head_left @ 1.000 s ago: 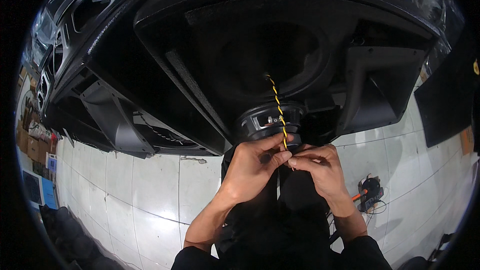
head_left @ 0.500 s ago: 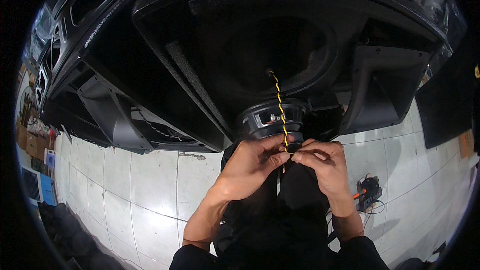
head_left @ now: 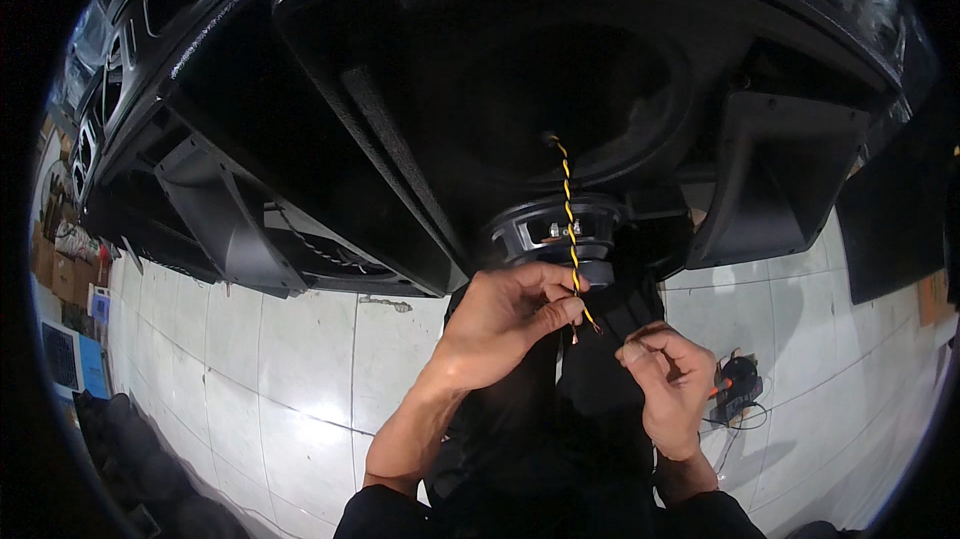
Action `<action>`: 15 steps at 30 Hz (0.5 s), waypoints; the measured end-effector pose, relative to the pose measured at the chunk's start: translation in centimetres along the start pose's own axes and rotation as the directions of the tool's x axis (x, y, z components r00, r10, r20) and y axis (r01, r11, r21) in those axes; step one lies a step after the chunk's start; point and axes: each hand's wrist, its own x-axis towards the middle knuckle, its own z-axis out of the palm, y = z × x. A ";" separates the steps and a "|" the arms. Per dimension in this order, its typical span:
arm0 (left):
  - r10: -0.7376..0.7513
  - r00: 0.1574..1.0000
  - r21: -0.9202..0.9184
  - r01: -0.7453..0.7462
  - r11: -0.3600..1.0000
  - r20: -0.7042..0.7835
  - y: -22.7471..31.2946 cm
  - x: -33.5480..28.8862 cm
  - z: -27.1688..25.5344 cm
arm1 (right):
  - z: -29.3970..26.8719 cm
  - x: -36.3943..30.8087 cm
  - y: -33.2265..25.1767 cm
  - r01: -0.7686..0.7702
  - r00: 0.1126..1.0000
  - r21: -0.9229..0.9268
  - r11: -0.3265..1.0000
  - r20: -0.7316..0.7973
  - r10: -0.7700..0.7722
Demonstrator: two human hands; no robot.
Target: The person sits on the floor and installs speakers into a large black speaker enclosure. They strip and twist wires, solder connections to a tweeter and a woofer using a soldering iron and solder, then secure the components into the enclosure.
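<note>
The left hand [head_left: 505, 324] pinches a twisted yellow-and-black wire [head_left: 570, 209] just above its split ends [head_left: 597, 327], thumb against fingers. The wire comes out of a round opening [head_left: 600, 89] in a black cabinet [head_left: 420, 69] and crosses over a black speaker driver [head_left: 540, 254]. The right hand [head_left: 672, 384], near the ends, has its thumb and forefinger pressed together (anything between them is too small to tell).

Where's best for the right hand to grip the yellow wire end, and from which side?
Probably pinch the yellow wire end just above its tip, coming from the right, where the right hand is: it slants down and right out of the left hand, leaving that side open.
</note>
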 end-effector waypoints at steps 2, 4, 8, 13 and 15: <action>0.018 1.000 -0.047 -0.019 0.999 -0.010 -0.3 -0.1 -0.2 | 0.7 0.2 0.8 -0.058 0.998 0.030 0.998 0.026 0.057; 0.018 1.000 -0.084 -0.019 0.996 -0.019 -0.5 -0.2 -0.2 | 0.8 0.4 1.1 -0.079 0.991 -0.054 0.995 0.109 0.084; 0.013 1.000 -0.119 -0.014 0.993 -0.014 -0.7 -0.2 -0.5 | 1.7 0.9 1.5 -0.093 0.994 0.098 0.991 0.065 0.087; 0.044 0.998 -0.096 -0.048 0.994 -0.042 -0.7 -0.3 -0.2 | 2.3 1.6 1.5 0.161 0.987 -0.098 0.982 0.025 -0.160; 0.068 0.994 -0.079 -0.074 0.994 -0.080 -0.8 -0.4 0.0 | 2.6 1.7 0.9 0.327 0.941 -0.318 0.890 0.025 -0.337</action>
